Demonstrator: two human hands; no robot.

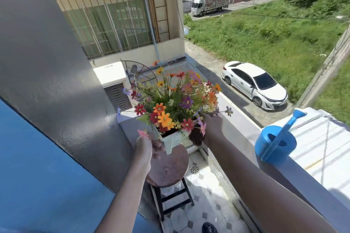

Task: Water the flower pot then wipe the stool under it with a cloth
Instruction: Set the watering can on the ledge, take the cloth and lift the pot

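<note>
Both hands, left [144, 145] and right [212, 126], grasp the pot [173, 141] at frame centre, above the stool [168, 168]. Keep it level; set it aside before wiping.

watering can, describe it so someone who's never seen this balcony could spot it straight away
Follow the balcony's pale parapet ledge to the right of the flower pot held by both hands. The watering can stands upright on that ledge, spout towards the street. It is the only bright blue plastic thing on the ledge.
</note>
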